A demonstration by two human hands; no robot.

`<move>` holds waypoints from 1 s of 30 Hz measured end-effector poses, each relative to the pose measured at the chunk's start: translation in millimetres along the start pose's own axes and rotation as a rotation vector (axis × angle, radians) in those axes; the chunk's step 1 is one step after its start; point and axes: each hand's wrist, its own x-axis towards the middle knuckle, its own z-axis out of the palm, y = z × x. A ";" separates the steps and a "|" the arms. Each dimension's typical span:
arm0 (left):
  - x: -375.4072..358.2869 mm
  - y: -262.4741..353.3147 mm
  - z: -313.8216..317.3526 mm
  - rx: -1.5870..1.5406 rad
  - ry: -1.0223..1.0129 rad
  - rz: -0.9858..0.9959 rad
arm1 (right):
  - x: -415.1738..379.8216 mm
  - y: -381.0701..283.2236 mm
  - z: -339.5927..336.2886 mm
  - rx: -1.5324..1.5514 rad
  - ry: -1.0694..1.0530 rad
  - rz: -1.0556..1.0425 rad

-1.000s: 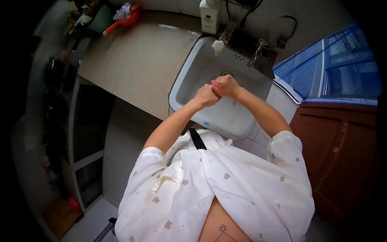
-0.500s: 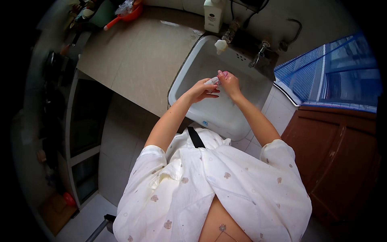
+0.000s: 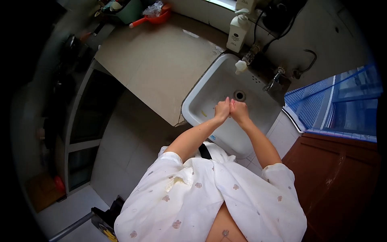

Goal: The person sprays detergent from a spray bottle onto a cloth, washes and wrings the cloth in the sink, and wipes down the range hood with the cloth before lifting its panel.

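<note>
Both of my hands are together above the white sink [image 3: 194,113], just on the near side of its drain [image 3: 239,95]. My left hand [image 3: 221,109] is closed, with its fingers curled against the right one. Pressed to it, my right hand [image 3: 240,111] is also closed, and its fingertips look pinkish. Whatever lies between the two hands is hidden by the fingers. A small yellowish scrap [image 3: 204,113] lies in the basin, left of my left hand.
Behind the sink are a tap [image 3: 274,80], a valve with a white knob [image 3: 241,66] and a pump bottle [image 3: 238,32]. A countertop [image 3: 157,68] extends left, with a red dipper [image 3: 159,16] at its back. A brown door [image 3: 342,173] stands right.
My hands have come together, and the whitish, wadded thing seen between them before no longer shows. The view has shifted, so the drain and the yellowish scrap are now visible.
</note>
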 end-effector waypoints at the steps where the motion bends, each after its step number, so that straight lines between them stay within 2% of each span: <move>1: -4.6 4.3 -2.2 0.021 -0.049 0.006 | -2.7 4.2 -0.1 0.027 0.011 -0.042; 4: -16.6 13.5 -5.7 0.052 -0.108 0.079 | -7.8 11.0 -2.5 0.110 0.004 -0.073; 6: -8.4 -5.7 9.8 0.157 0.060 0.248 | -7.3 19.8 1.8 0.102 0.043 -0.098; 7: -7.9 -8.8 10.4 0.187 0.053 0.276 | -6.2 28.9 7.6 0.135 0.109 -0.179; 9: -5.7 -14.1 3.1 0.144 -0.093 0.393 | -6.6 37.8 5.5 0.340 -0.016 0.030; 10: -0.1 -20.1 -2.4 0.264 -0.172 0.437 | -6.5 44.7 5.0 0.383 -0.067 0.116; 12: 6.3 -37.3 -2.8 0.269 -0.131 0.498 | -7.0 62.0 7.3 0.557 -0.130 0.264; 13: 6.5 -44.4 -6.9 0.252 -0.137 0.597 | -8.6 72.1 11.0 0.548 -0.136 0.241; 14: 6.8 -47.9 -12.3 0.237 -0.144 0.695 | -9.0 82.3 16.1 0.281 0.073 0.023; 15: 4.9 -48.6 -18.2 0.228 -0.123 0.701 | -6.0 78.2 14.3 0.014 0.280 -0.193; 16: 3.0 -49.6 -24.7 0.232 -0.159 0.690 | -1.2 74.7 10.0 0.009 0.276 -0.214; 18: 1.5 -48.9 -40.8 0.231 -0.181 0.686 | 1.3 61.3 -5.1 -0.080 0.250 -0.002; 20: -6.1 -40.1 -61.1 0.100 -0.211 0.571 | 10.6 28.1 -18.8 -0.008 0.227 0.039; 22: -14.8 -34.6 -92.8 -0.010 -0.205 0.520 | 17.0 -18.7 -28.3 0.250 0.100 0.166; 24: -20.0 -37.4 -130.9 -0.199 -0.201 0.474 | 29.8 -40.1 -12.4 0.292 0.082 0.116; 26: -25.8 -48.3 -177.9 -0.353 -0.231 0.419 | 39.9 -75.9 12.9 0.927 0.039 -0.003; 28: -48.4 -55.7 -240.0 -0.367 -0.197 0.414 | 44.5 -122.4 33.9 0.946 -0.053 -0.004; 30: -74.8 -72.6 -304.3 -0.398 -0.090 0.304 | 35.0 -194.8 58.8 0.759 -0.201 -0.173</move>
